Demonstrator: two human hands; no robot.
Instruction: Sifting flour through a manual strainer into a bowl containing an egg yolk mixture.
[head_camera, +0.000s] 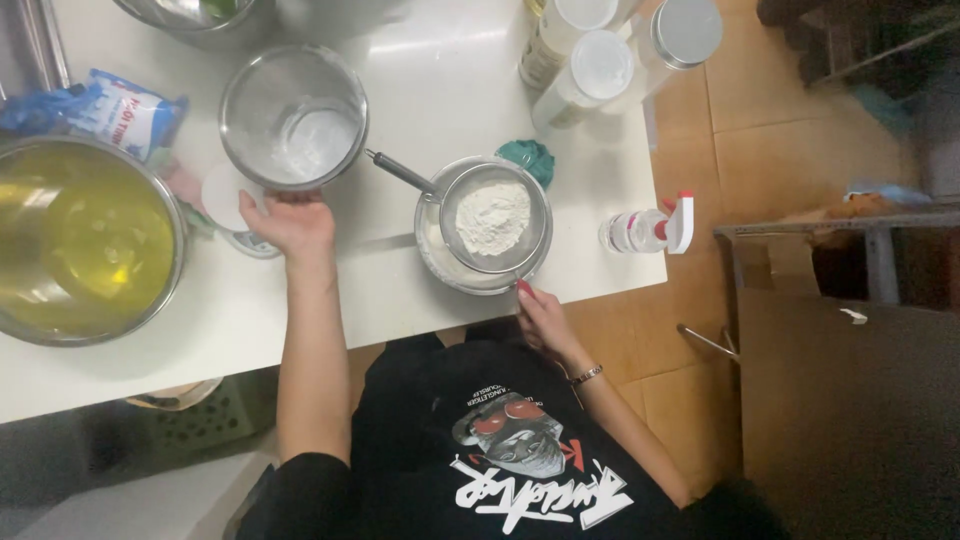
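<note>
Left hand (290, 222) grips steel cup (293, 116); right hand (540, 318) touches sieve-topped bowl (470, 278).

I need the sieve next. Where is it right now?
In the head view, the sieve holds flour and rests on a bowl near the table's right front edge, just beyond the right hand, left of a spray bottle.

Head camera looks straight down, fairly high.

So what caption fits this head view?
Left hand grips a steel cup; right hand steadies a bowl under a flour-filled sieve.
</note>
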